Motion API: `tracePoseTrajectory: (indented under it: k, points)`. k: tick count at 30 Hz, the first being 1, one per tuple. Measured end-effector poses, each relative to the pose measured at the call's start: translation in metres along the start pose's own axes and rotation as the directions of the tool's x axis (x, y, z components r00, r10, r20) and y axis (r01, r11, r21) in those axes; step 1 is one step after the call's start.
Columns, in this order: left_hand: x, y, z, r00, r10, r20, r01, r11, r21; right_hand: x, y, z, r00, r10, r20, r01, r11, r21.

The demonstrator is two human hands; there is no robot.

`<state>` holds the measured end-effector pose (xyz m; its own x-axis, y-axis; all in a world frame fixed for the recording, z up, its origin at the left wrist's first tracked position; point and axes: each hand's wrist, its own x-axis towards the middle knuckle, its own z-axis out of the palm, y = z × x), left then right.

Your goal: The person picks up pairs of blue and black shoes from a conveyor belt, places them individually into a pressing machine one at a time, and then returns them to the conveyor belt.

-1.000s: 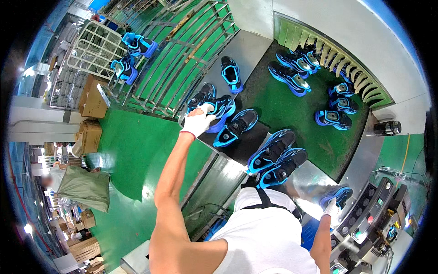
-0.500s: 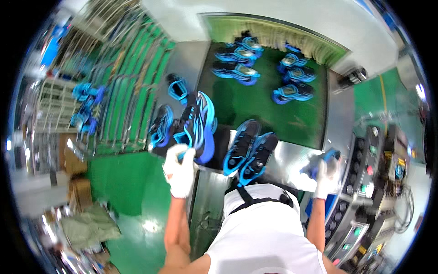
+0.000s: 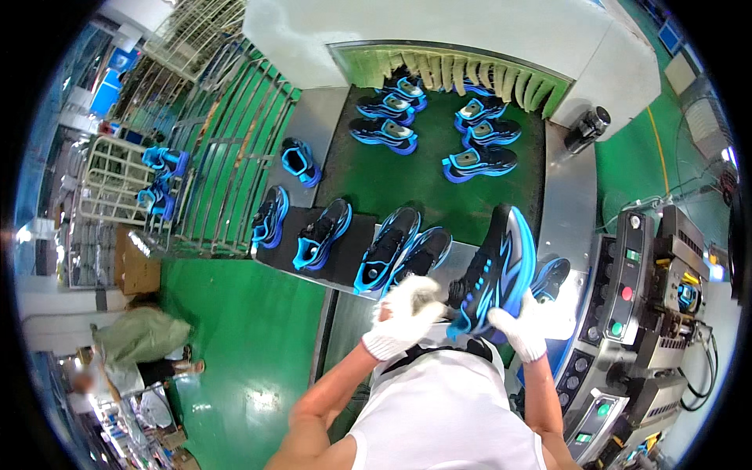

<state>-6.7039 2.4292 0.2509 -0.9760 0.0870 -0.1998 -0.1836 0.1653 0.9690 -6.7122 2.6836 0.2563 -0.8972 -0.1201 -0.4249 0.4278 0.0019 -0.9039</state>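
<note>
A black and blue sports shoe [image 3: 492, 262] is held up, toe pointing away, with its blue sole side turned to the right. My gloved right hand [image 3: 523, 325] grips it low near the heel. Close to its collar is my gloved left hand [image 3: 406, 317], fingers curled in; whatever they may hold is hidden. Just beyond the left hand lie two matching shoes, one [image 3: 389, 247] beside the other [image 3: 427, 254]. Another shoe [image 3: 551, 276] rests behind my right hand, partly covered by the raised one.
More shoes [image 3: 323, 233] stand on a black mat to the left. Two rows of shoes sit on a green conveyor belt [image 3: 415, 188] before a fringed opening [image 3: 446, 66]. Control panels [image 3: 619, 290] line the right; a rack [image 3: 227, 157] and a person [image 3: 117, 376] are left.
A shoe raised at my left hand now appears at the right, in my right hand. My left hand has come rightward to its collar; my right hand moved slightly left.
</note>
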Motion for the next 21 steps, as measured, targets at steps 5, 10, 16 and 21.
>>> tracePoseTrajectory:
  k: [5,10,16,21]
  points:
    - [0.005,0.027,0.024,0.938,-0.093,0.335,-0.016,0.951,0.31,-0.027,-0.021,-0.029,0.993,0.069,0.092,-0.039,0.954,-0.296]
    - [-0.005,-0.001,0.04,0.839,0.334,0.43,-0.495,0.797,0.346,-0.043,-0.03,-0.051,0.979,0.084,0.183,-0.042,0.974,-0.223]
    - [-0.007,0.009,0.03,0.766,0.464,0.445,-0.606,0.753,0.258,-0.042,-0.048,-0.057,0.953,0.041,0.301,0.08,0.921,-0.38]
    - [0.0,0.04,0.002,0.711,0.319,0.627,-0.554,0.803,0.219,-0.033,-0.095,-0.053,0.885,-0.088,0.458,0.304,0.853,-0.424]
